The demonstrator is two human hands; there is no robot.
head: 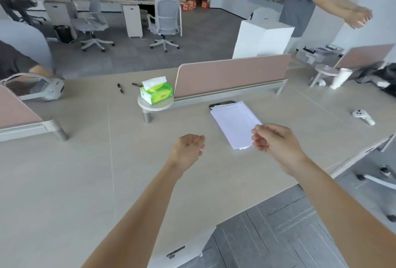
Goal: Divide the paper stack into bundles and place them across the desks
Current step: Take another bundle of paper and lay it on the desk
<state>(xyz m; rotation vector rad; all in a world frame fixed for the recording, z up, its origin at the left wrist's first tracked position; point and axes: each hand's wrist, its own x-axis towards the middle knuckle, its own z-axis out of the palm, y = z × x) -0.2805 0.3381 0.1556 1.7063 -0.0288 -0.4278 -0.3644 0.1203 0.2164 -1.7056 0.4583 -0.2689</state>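
Note:
A stack of white paper [233,123] lies flat on the beige desk [85,171], right of centre, its far end over a dark phone [220,104]. My right hand [275,139] hovers over the stack's near right corner with loosely curled fingers and holds nothing that I can see. My left hand [188,148] is held above the desk to the left of the stack, fingers relaxed and empty.
A green tissue box [156,92] sits on a small round stand beside a pink divider [231,75]. Two pens [120,88] lie left of it. A white controller [363,115] and paper cup [340,78] are at right. A person stands at back right.

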